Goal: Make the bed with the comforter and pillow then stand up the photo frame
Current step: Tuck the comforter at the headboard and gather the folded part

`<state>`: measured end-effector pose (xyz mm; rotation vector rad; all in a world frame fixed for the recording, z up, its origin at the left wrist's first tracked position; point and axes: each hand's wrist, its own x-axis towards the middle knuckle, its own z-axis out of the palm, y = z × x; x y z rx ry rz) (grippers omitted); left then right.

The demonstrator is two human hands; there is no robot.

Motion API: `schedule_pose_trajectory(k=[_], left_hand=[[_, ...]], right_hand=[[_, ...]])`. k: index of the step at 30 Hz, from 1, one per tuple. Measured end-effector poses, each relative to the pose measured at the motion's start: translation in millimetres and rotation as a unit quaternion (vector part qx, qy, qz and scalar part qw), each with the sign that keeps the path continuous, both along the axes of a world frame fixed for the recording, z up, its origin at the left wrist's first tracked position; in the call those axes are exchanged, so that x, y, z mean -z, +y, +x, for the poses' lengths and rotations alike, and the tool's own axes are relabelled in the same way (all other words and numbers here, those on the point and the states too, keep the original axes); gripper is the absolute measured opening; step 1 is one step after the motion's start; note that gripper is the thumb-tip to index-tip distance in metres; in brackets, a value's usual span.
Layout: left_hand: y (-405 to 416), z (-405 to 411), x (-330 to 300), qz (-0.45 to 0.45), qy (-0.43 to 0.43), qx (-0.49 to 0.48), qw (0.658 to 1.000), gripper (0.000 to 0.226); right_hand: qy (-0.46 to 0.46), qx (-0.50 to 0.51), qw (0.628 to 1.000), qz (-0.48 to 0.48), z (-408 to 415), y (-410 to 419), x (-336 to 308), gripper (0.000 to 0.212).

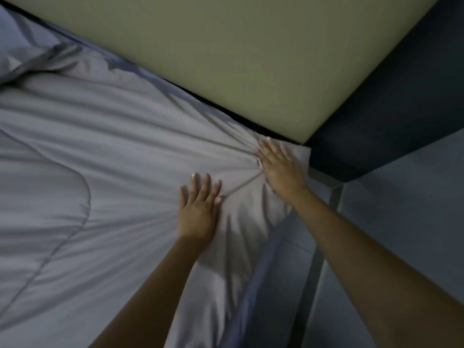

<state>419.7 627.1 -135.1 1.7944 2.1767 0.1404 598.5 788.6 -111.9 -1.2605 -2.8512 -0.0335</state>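
Head view, dim light. Far left corner of the bed: a rumpled grey pillow [22, 50], partly cut by the picture's edge, lying at the head end beside the wall.

The comforter [100, 151], grey, covers the bed [261, 285] from the left edge across to the right corner. A curved stitched seam runs through its left part. Creases fan out across the fabric, converging toward the two hands near the far right corner of the bed.

Left hand [198, 209]: palm down, flat on the comforter, fingers straight and slightly spread, tips pointing toward the wall. Fabric lies under the whole palm and under every finger; nothing pinched. A ridge of cloth runs from beside the thumb toward the right hand.

Right hand [280, 167]: palm down on the comforter's corner, fingers straight and close together, tips at the fabric's far edge next to the wall. The comforter corner sticks out just past the fingers on the right side. Folds bunch against the thumb side; whether the thumb catches any cloth cannot be told.

Beige wall [226, 59] along the bed's far edge; darker wall [401, 96] at right.
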Motion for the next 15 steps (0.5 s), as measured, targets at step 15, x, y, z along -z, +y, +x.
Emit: schedule_pose_trajectory(k=[15], left_hand=[[-14.9,7.4,11.1,-0.032,0.068,0.014,0.997,0.084]], right_hand=[[-0.078,0.174,0.959,-0.21,13.3,-12.1,22.9,0.101]])
